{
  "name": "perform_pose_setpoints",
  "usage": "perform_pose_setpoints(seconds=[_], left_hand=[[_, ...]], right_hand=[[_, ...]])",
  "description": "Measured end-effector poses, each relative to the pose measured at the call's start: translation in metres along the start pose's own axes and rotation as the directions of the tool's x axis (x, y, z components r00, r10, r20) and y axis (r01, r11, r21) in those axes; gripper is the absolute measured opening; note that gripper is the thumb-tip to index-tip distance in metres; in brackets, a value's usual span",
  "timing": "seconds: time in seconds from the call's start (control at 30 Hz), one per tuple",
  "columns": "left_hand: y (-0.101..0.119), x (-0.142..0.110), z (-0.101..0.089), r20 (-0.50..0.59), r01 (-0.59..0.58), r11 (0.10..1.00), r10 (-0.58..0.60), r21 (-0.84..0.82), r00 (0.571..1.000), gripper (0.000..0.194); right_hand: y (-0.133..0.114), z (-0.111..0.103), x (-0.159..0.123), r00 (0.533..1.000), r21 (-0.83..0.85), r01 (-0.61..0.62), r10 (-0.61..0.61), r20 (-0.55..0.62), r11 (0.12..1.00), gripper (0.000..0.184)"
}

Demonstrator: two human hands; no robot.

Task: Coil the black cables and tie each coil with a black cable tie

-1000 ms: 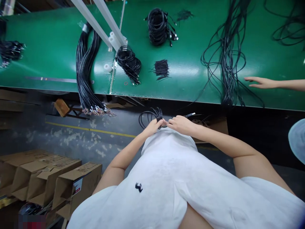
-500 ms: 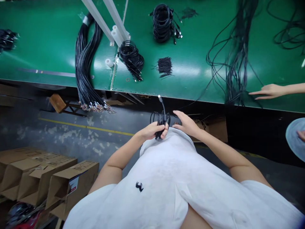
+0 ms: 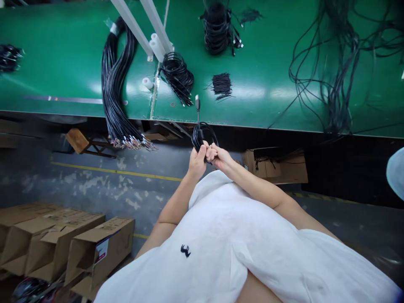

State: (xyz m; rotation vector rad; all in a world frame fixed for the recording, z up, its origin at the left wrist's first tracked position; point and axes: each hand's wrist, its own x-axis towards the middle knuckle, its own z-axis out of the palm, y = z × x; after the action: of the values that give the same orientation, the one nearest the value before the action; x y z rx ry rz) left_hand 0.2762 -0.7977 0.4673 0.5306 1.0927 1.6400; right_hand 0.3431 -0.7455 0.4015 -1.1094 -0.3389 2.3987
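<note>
A coiled black cable [image 3: 197, 136] is held up in front of my shirt, just off the table's front edge. Its plug end points away from me, over the green surface. My left hand [image 3: 198, 160] is closed around the coil from the left side. My right hand [image 3: 221, 156] meets it from the right, fingers pinched together against the coil; whether a strand or a tie is between them is hidden. On the table beyond lie a small stack of short black ties [image 3: 221, 85], a bundle of coiled cables [image 3: 177, 75] and a larger pile of coiled cables [image 3: 217, 31].
The green table [image 3: 252, 105] spans the far side. A thick cable bundle [image 3: 116, 84] hangs over its edge at left, near white posts [image 3: 158, 27]. Loose cables [image 3: 339, 75] sprawl at right. Cardboard boxes [image 3: 104, 248] stand on the floor at lower left; another box [image 3: 290, 168] is under the table.
The right hand was apart from the coil half a second ago and now touches it. Both hands and coil have risen toward the table. The co-worker's hand has left view; the loose cables shifted right.
</note>
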Motion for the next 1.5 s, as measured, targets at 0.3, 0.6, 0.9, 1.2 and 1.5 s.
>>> perform_pose_setpoints(seconds=[0.3,0.6,0.9,1.2,1.5], left_hand=[[0.008,-0.017,-0.027,0.239,0.36,0.931,-0.337,-0.057,0.911,0.044],[0.019,-0.014,-0.049,0.409,0.608,0.79,-0.53,-0.08,0.743,0.045],[0.009,0.015,-0.035,0.264,0.453,0.87,-0.491,0.194,0.83,0.04],[0.008,0.036,-0.015,-0.023,0.547,0.83,-0.548,0.113,0.836,0.043],[0.002,0.053,-0.003,-0.528,0.464,0.886,-0.382,0.026,0.759,0.045]], right_hand=[[-0.037,-0.013,-0.005,0.924,-0.442,0.378,-0.358,0.133,0.813,0.021],[-0.073,-0.02,-0.028,0.687,-0.747,0.612,-0.294,0.665,-0.261,0.023],[-0.076,-0.024,-0.007,0.793,-0.75,0.581,-0.43,0.432,0.316,0.01],[-0.132,-0.084,0.058,0.944,-0.857,0.283,0.031,0.327,0.43,0.026],[-0.237,-0.12,0.222,0.914,-0.925,-0.003,-0.376,0.152,-0.38,0.013]])
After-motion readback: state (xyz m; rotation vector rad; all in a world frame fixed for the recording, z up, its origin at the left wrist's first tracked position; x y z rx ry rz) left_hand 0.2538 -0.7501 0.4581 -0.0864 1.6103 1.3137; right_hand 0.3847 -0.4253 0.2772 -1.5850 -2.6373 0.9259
